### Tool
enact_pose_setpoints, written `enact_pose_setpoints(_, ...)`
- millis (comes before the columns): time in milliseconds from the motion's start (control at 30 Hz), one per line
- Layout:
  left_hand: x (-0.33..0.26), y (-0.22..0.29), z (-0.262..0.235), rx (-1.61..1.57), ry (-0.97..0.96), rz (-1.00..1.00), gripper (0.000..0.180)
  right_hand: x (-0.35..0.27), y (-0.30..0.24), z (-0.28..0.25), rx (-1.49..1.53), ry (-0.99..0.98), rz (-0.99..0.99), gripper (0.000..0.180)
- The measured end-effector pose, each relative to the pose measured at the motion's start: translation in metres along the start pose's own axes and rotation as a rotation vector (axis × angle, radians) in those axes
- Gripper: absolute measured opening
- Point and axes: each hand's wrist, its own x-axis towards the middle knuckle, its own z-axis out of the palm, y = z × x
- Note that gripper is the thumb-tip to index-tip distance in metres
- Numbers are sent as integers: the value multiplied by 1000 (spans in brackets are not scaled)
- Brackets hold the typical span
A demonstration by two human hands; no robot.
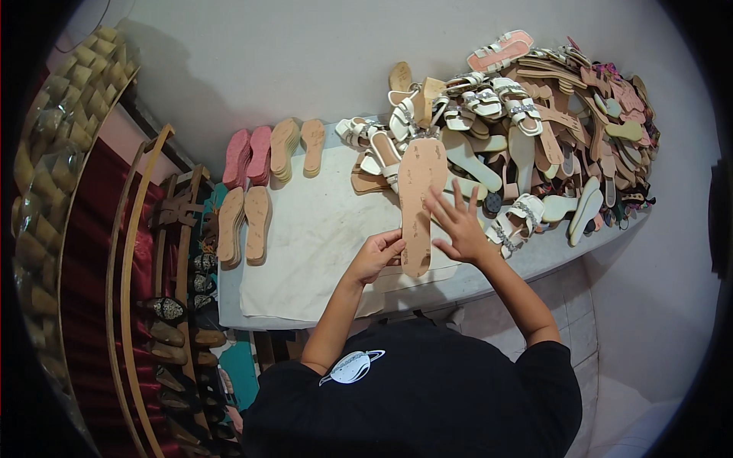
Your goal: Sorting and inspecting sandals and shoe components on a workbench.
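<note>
Left hand [372,258] pinching long, peach-tan, foot-shaped insole [422,179] near lower end. Right hand [463,231] fingers spread wide at its right edge, contact unclear. Insole above pale-grey tabletop [230,304].

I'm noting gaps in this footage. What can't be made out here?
In the head view:
Tan insole: its far face, turned away; its small marks, too tiny to read.
Left hand: some fingertips, behind the insole.
Heap of footwear: lower pieces, covered by upper ones.
Dark object at far right: full shape, cut off by the fisheye rim.
</note>
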Motion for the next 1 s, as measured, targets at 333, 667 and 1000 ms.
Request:
enact_pose_setpoints(333,-54,-2,-49,62,3,105,37,53,-28,41,-119,-167,-455,53)
enact_pose_setpoints(667,-91,-13,-83,55,93,89,36,101,-39,57,-268,-214,-148,57)
enact_pose_setpoints(1000,-105,-13,-113,118,91,134,34,139,-85,68,-74,-322,-568,62)
